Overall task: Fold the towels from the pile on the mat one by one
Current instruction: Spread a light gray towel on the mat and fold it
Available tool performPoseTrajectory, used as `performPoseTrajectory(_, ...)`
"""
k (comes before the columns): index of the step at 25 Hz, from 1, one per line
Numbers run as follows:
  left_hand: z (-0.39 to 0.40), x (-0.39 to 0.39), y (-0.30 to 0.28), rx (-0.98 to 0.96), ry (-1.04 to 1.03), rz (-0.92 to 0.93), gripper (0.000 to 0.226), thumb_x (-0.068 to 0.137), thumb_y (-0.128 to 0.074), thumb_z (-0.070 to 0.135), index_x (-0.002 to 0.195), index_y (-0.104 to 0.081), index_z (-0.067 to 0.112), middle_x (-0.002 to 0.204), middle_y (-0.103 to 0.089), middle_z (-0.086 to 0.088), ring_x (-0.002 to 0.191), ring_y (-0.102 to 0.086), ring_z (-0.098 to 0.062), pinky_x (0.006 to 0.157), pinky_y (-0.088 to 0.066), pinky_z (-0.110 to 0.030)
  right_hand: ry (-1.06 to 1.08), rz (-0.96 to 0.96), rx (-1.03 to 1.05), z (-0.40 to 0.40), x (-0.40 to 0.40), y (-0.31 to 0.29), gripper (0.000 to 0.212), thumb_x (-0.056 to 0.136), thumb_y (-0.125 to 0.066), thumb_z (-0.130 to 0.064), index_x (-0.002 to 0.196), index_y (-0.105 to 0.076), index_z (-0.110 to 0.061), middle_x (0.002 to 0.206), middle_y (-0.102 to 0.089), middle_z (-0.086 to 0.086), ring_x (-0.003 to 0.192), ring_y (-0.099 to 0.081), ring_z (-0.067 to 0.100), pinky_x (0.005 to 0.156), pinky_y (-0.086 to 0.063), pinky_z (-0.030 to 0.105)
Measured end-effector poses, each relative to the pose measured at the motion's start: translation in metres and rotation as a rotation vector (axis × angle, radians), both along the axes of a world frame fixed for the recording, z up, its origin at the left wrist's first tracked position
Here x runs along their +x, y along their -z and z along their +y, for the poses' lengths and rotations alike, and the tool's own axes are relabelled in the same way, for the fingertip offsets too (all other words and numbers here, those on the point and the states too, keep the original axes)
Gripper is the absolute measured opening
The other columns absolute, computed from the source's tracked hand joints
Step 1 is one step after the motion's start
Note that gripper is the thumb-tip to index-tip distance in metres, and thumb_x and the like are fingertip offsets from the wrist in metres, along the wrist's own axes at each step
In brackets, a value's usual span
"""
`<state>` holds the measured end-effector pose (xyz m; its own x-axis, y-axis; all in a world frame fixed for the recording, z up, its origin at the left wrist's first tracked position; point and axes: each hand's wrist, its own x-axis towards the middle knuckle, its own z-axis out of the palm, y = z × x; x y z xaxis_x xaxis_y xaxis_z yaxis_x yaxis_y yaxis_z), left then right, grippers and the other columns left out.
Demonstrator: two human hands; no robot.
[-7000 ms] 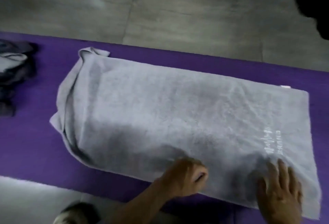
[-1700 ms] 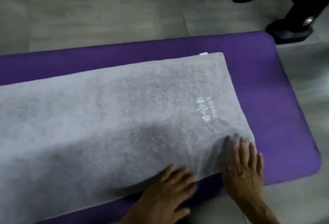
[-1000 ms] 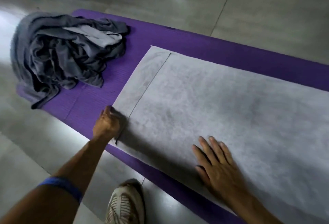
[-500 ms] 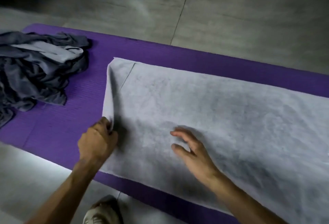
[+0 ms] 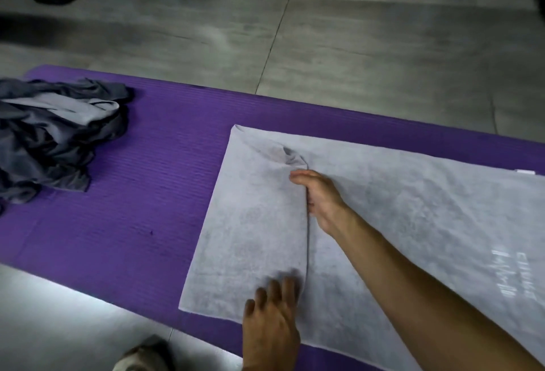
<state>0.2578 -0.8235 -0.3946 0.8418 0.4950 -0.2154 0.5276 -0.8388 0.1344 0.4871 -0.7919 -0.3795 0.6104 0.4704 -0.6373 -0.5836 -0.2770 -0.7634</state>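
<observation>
Now the towel's (image 5: 383,223) left end has been folded over since half a second ago. The pile (image 5: 56,137) sits left on the mat (image 5: 141,202). Left hand (image 5: 272,320) presses flat, fingers straight; right hand (image 5: 320,198) grips the flap's edge. Towel pale grey, spread across the mat.

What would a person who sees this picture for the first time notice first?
First the light grey towel spread on the purple mat, its left end folded over. The right hand grips that flap's edge, and the left hand presses its near corner. A crumpled dark pile of towels lies at far left.
</observation>
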Motion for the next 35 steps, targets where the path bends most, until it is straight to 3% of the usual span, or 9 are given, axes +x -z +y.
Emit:
performPoseTrajectory(4, -0.002, -0.023, -0.004, -0.054, -0.044, -0.109, 0.034, 0.061, -0.048, 0.022, 0.084, -0.073, 0.024, 0.066, -0.057, 0.004, 0.051, -0.056, -0.021, 0.037, -0.043, -0.023, -0.036, -0.190, 0.061, 0.035, 0.025, 0.005, 0.016, 0.078, -0.075, -0.011, 0.093, -0.074, -0.017, 0.102, -0.075, 0.001, 0.100, -0.069, 0.016, 0.087, -0.052, 0.023)
performPoseTrajectory(7, 0.003, -0.028, -0.013, -0.096, -0.086, -0.201, 0.035, 0.066, -0.042, 0.019, 0.078, -0.073, 0.028, 0.065, -0.056, 0.007, 0.054, -0.055, -0.017, 0.033, -0.039, -0.019, -0.105, -0.169, 0.088, 0.039, 0.038, 0.011, 0.041, 0.075, -0.076, -0.012, 0.115, -0.069, -0.011, 0.114, -0.071, 0.004, 0.108, -0.067, 0.019, 0.099, -0.051, 0.031)
performPoseTrajectory(9, 0.001, -0.027, -0.014, -0.091, -0.077, -0.287, 0.037, 0.066, -0.043, 0.015, 0.081, -0.074, 0.029, 0.067, -0.057, 0.009, 0.059, -0.052, -0.013, 0.033, -0.038, -0.020, 0.069, -0.096, 0.096, 0.024, 0.047, 0.011, 0.050, 0.075, -0.076, -0.013, 0.124, -0.065, -0.013, 0.120, -0.067, 0.002, 0.109, -0.065, 0.017, 0.100, -0.050, 0.032)
performPoseTrajectory(12, -0.010, -0.022, -0.012, -0.050, 0.045, -0.382, 0.043, 0.069, -0.045, 0.011, 0.093, -0.074, 0.031, 0.068, -0.056, 0.009, 0.058, -0.053, -0.012, 0.032, -0.039, -0.021, 0.328, 0.011, 0.119, -0.006, 0.063, 0.015, 0.034, 0.078, -0.070, -0.003, 0.112, -0.070, -0.008, 0.111, -0.071, 0.009, 0.102, -0.069, 0.024, 0.094, -0.054, 0.037)
performPoseTrajectory(17, -0.033, -0.012, -0.008, 0.001, 0.122, -0.438, 0.044, 0.094, -0.039, 0.009, 0.082, -0.077, 0.028, 0.062, -0.056, 0.009, 0.049, -0.055, -0.010, 0.033, -0.038, -0.019, 0.106, -0.079, 0.057, -0.015, 0.078, 0.016, 0.032, 0.082, -0.070, -0.012, 0.114, -0.071, -0.013, 0.117, -0.070, 0.004, 0.109, -0.065, 0.019, 0.086, -0.048, 0.025)
performPoseTrajectory(21, -0.042, -0.007, -0.004, 0.022, 0.209, -0.479, 0.038, 0.080, -0.045, 0.001, 0.070, -0.071, 0.027, 0.065, -0.057, 0.009, 0.051, -0.057, -0.010, 0.034, -0.036, -0.020, 0.027, -0.138, 0.068, -0.009, 0.085, 0.011, 0.046, 0.082, -0.073, -0.015, 0.127, -0.063, -0.013, 0.124, -0.062, -0.002, 0.113, -0.056, 0.010, 0.093, -0.038, 0.020)
performPoseTrajectory(25, -0.066, 0.006, -0.009, -0.061, 0.317, -0.526, 0.046, 0.082, -0.037, 0.000, 0.079, -0.074, 0.027, 0.071, -0.061, 0.010, 0.053, -0.053, -0.010, 0.045, -0.042, -0.020, 0.194, -0.141, 0.127, -0.049, 0.100, 0.006, 0.042, 0.081, -0.074, -0.010, 0.122, -0.066, -0.013, 0.119, -0.067, 0.003, 0.109, -0.065, 0.015, 0.099, -0.049, 0.028)
performPoseTrajectory(31, -0.132, 0.034, -0.006, -0.350, 0.493, -0.478, 0.024, 0.084, -0.053, 0.012, 0.080, -0.070, 0.029, 0.086, -0.068, 0.011, 0.064, -0.056, -0.006, 0.057, -0.045, -0.016, 0.262, -0.167, 0.041, -0.157, 0.144, 0.008, 0.030, 0.083, -0.071, -0.008, 0.112, -0.072, -0.017, 0.111, -0.070, 0.001, 0.098, -0.067, 0.014, 0.073, -0.052, 0.020)
performPoseTrajectory(35, -0.149, 0.050, 0.001, -0.507, 0.509, -0.373, 0.015, 0.074, -0.060, 0.023, 0.082, -0.068, 0.032, 0.083, -0.064, 0.014, 0.071, -0.058, -0.002, 0.060, -0.044, -0.014, 0.231, -0.199, -0.052, -0.180, 0.159, 0.021, 0.030, 0.076, -0.077, -0.016, 0.105, -0.075, -0.024, 0.122, -0.067, -0.003, 0.114, -0.062, 0.018, 0.093, -0.052, 0.030)
